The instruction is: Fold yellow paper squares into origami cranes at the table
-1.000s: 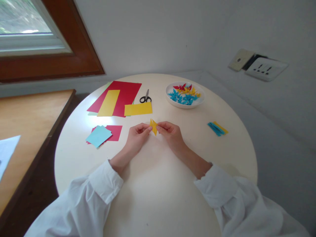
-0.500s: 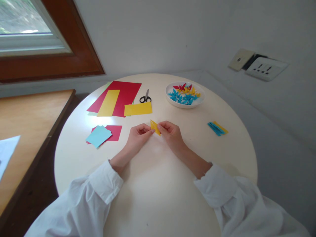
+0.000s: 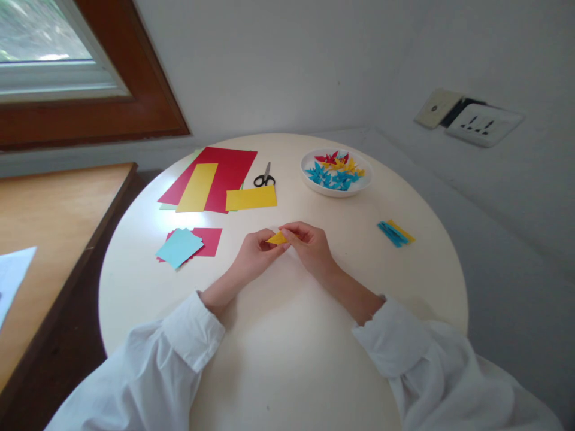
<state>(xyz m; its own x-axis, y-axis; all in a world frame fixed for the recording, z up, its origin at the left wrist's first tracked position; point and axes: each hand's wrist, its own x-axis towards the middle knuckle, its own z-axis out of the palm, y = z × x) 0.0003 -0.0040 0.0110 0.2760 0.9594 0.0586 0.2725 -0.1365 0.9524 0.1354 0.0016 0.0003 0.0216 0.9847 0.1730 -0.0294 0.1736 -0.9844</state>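
A small folded piece of yellow paper (image 3: pixel 277 238) is held between my two hands above the middle of the round table (image 3: pixel 291 335). My left hand (image 3: pixel 256 251) is closed on its near left side, the thumb along the lower edge. From the right, my right hand (image 3: pixel 309 244) pinches the same paper, its thumb covering part of it. The fingertips of both hands nearly meet, and they hide some of the folds.
Scissors (image 3: pixel 265 177) and yellow strips (image 3: pixel 251 197) lie beyond my hands, beside large red sheets (image 3: pixel 233 170). Pale blue squares (image 3: pixel 179 248) rest at left. A white dish (image 3: pixel 336 193) holds several folded paper shapes (image 3: pixel 335 176). Narrow blue and yellow pieces (image 3: pixel 395 233) lie right.
The yellow folded paper has turned from nearly upright to lying more level. My hands have come closer together around it, and the right fingers have shifted slightly left.
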